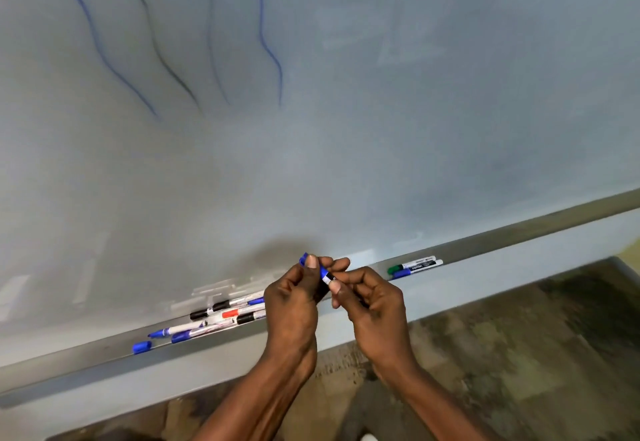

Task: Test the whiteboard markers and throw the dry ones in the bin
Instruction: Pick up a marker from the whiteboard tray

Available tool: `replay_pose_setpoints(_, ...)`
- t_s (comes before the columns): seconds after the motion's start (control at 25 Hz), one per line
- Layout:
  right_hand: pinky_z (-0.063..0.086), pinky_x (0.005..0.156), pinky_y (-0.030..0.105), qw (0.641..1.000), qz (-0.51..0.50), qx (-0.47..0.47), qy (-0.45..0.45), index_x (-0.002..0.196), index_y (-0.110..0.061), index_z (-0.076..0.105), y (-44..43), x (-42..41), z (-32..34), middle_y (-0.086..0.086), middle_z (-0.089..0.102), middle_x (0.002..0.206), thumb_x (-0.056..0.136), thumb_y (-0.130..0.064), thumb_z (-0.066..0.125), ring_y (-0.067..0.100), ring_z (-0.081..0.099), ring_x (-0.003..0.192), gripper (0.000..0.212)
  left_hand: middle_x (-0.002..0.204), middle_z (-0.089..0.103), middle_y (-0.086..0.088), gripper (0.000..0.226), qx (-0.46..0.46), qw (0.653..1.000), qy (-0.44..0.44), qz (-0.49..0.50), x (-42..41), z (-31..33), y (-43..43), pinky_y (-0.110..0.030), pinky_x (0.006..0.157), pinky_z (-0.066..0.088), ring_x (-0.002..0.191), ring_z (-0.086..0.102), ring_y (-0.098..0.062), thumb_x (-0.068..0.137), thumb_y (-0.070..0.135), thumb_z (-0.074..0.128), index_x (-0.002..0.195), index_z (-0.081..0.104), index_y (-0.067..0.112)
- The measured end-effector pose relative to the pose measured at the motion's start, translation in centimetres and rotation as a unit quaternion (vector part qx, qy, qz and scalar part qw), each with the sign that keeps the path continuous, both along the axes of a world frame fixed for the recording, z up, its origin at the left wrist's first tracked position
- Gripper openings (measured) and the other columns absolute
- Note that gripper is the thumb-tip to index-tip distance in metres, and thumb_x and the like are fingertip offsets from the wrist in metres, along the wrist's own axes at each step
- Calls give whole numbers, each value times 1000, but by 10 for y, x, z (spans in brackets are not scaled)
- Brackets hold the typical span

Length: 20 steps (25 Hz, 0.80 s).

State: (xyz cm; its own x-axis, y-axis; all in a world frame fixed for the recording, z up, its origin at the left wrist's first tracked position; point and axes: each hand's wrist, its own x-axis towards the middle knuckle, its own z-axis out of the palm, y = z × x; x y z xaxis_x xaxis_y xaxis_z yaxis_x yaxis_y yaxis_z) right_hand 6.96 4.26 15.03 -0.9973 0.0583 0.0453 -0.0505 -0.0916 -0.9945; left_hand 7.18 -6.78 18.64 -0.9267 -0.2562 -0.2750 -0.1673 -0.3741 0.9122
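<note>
In the upper left of the frame, four wavy lines (93, 35), three blue and one dark, run down the whiteboard (381, 129). Below them the metal tray (86, 364) crosses the picture from lower left to upper right. At its left end lies a loose blue cap (142, 346). Just right of the cap is a heap of markers (225, 314) with blue, black and red caps, lying across one another.

At the lower centre, the left hand (291, 309) is raised in front of the tray with its fingers curled. Its thumb and fingertips pinch the upper blue end of a blue marker (324, 273). The marker slants down to the right between the two hands, at their fingertips and just above the tray edge. The right hand (374, 309), touching the left at the fingertips, pinches the marker's lower barrel between thumb and curled fingers. Whether the cap is seated cannot be told.

Further right along the tray, well apart from the hands, a green-capped marker (412, 264) and a blue-capped marker (415, 270) lie side by side. A mottled floor (519, 354) fills the lower right.
</note>
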Motion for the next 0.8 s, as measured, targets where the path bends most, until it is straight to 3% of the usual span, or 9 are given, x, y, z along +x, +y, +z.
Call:
replay_pose_setpoints(0.12,30,47,22,994,23,-63,-82,90,-5,76,13,-2,-14,10,62,65,96,-9,73,11,36,48,9,108,83,-18,31,-3,1000,-7,-17,0,-15,9,-47,104,57,108,79,-31,109,21,57,106,73,-6)
replay_pose_setpoints(0.28,21,43,21,965,81,-150,-201,100,-10,79,31,-5,-33,12,54,71,97,-20,72,10,25,47,12,104,84,-9,31,-89,995,0,-44,-4,-35,19,-32,96,61,103,80,-23,111,22,57,105,79,0)
replay_pose_setpoints(0.4,27,46,23,967,96,-122,-200,108,-12,77,47,-11,-54,11,63,76,99,-25,70,12,34,50,18,101,85,-2,24,-144,988,2,-55,-13,-54,28,-21,89,60,101,80,-16,109,23,62,105,82,9)
replay_pose_setpoints(0.48,43,53,28,978,103,-50,-173,106,-9,75,65,-23,-68,10,75,81,100,-21,70,19,51,57,15,99,84,1,20,-179,982,-6,-57,-19,-74,37,-27,89,61,100,79,-18,107,27,66,105,83,17)
replay_pose_setpoints(0.56,58,69,34,982,107,56,-147,104,-11,72,86,-45,-87,5,81,87,98,-16,73,21,70,70,8,97,83,4,20,-276,959,-10,-64,-28,-103,46,-21,83,55,101,76,-22,106,35,68,107,82,21)
replay_pose_setpoints(0.6,61,77,37,980,99,108,-134,102,-14,71,97,-57,-98,2,81,89,96,-15,75,19,75,78,8,106,82,4,25,-354,932,-7,-80,-32,-119,48,-16,83,52,108,75,-22,105,41,67,114,80,22)
replay_pose_setpoints(0.68,60,84,35,968,63,219,-102,98,-21,69,116,-82,-117,-7,80,94,93,-19,79,14,75,89,12,149,67,-2,54,-531,832,3,-158,-39,-151,43,-25,108,49,140,60,-23,106,55,59,146,64,19)
replay_pose_setpoints(0.72,57,82,33,955,41,281,-79,98,-24,68,128,-96,-128,-9,78,96,92,-21,79,13,73,92,13,169,45,-8,70,-604,767,-3,-218,-43,-169,43,-35,124,39,157,40,-27,107,59,54,160,46,14)
replay_pose_setpoints(0.8,53,78,34,922,2,388,-2,99,-24,68,149,-123,-148,-6,73,98,92,-21,78,19,69,94,12,179,-7,-17,93,-703,631,-8,-330,-48,-199,40,-45,137,7,167,-8,-33,108,61,47,171,9,5)
